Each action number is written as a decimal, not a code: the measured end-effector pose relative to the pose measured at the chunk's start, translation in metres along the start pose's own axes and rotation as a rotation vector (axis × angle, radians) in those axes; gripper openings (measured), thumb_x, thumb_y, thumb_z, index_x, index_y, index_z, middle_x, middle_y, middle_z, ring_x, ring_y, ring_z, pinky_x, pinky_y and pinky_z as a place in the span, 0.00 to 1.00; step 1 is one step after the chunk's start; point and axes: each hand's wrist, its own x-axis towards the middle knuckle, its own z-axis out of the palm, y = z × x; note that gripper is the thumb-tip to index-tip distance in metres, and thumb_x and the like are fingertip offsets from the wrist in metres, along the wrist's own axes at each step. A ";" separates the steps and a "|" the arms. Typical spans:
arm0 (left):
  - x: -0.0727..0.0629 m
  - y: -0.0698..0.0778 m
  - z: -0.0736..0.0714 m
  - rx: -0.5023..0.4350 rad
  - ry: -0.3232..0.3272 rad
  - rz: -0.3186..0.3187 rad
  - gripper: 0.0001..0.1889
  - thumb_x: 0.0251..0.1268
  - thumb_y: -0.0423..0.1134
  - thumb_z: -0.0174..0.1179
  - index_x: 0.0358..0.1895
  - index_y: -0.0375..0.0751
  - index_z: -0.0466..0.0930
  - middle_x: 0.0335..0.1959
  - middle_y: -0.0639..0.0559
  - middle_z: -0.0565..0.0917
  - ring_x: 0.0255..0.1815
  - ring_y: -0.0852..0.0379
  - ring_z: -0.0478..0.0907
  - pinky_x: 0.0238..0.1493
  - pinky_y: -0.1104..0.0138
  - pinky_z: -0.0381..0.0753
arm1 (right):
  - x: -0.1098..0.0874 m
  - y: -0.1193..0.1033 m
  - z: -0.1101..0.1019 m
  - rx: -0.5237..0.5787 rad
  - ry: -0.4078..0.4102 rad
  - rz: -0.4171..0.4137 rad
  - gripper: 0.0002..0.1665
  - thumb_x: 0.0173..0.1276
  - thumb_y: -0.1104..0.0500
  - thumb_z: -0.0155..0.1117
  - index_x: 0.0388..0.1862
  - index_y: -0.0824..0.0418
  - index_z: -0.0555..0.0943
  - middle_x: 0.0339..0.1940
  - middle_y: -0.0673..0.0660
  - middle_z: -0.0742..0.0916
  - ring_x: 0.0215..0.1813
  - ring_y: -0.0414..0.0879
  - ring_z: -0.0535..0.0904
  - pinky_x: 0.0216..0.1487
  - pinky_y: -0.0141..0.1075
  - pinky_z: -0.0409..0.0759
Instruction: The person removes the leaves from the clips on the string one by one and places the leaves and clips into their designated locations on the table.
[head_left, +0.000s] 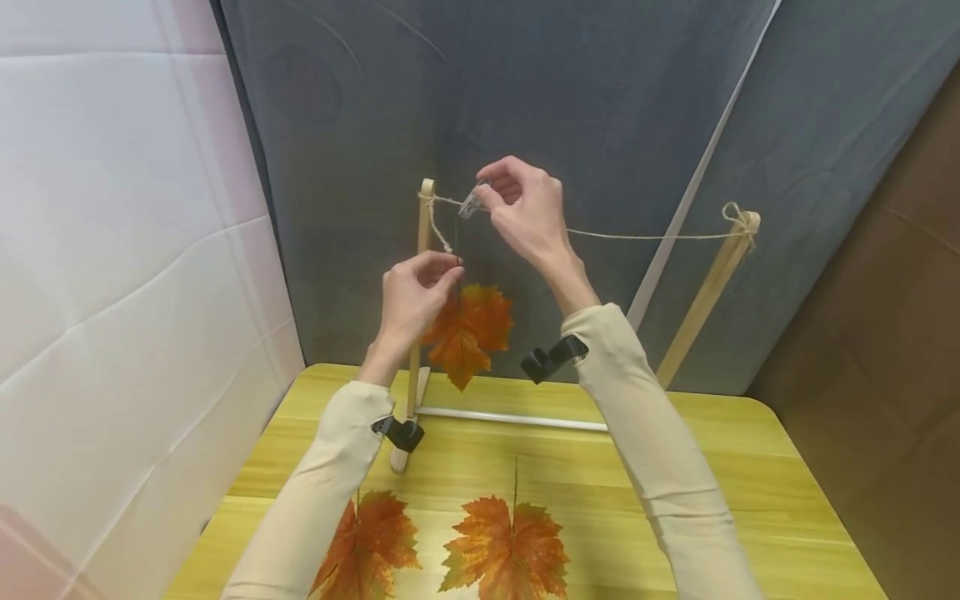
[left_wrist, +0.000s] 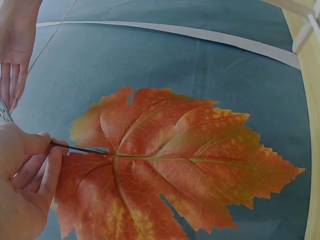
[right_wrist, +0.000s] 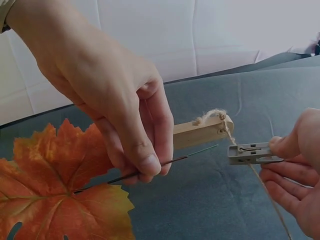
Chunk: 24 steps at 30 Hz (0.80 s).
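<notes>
My left hand (head_left: 416, 293) pinches the thin dark stem (right_wrist: 170, 163) of an orange artificial maple leaf (left_wrist: 165, 145) between thumb and fingers. The leaf hangs below the twine, near the left wooden post (head_left: 424, 221). Higher up and to the right, my right hand (head_left: 531, 208) pinches a grey clothespin (right_wrist: 252, 153) by its handle end. The clothespin overlaps the twine (head_left: 637, 237) close to the left post; whether it is clipped on, I cannot tell. In the right wrist view the stem's greenish tip lies just short of the clothespin, apart from it.
The twine runs to a right wooden post (head_left: 708, 296), tied at both ends. A white rod (head_left: 510, 418) joins the stand low down. Two more maple leaves (head_left: 510, 546) lie on the wooden table (head_left: 750, 483) in front. A grey cloth (head_left: 600, 100) hangs behind.
</notes>
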 end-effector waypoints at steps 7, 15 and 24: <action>-0.007 -0.005 0.003 0.027 -0.026 0.029 0.09 0.67 0.39 0.69 0.44 0.39 0.89 0.41 0.45 0.91 0.39 0.49 0.88 0.47 0.58 0.87 | -0.003 0.001 -0.001 0.023 0.085 -0.023 0.10 0.68 0.61 0.68 0.46 0.62 0.86 0.39 0.57 0.90 0.41 0.45 0.86 0.47 0.29 0.82; -0.012 -0.006 0.008 0.091 -0.024 0.139 0.07 0.65 0.38 0.70 0.41 0.39 0.91 0.39 0.45 0.92 0.34 0.49 0.89 0.41 0.57 0.88 | -0.007 0.003 -0.007 0.040 0.143 -0.046 0.09 0.68 0.63 0.68 0.46 0.63 0.87 0.41 0.58 0.91 0.42 0.46 0.88 0.50 0.30 0.83; -0.014 -0.001 0.008 0.088 -0.007 0.157 0.07 0.63 0.38 0.70 0.39 0.38 0.92 0.37 0.46 0.92 0.31 0.50 0.89 0.37 0.58 0.88 | -0.021 0.006 -0.016 0.084 0.140 -0.051 0.09 0.68 0.64 0.68 0.46 0.64 0.86 0.41 0.59 0.91 0.44 0.47 0.89 0.52 0.30 0.84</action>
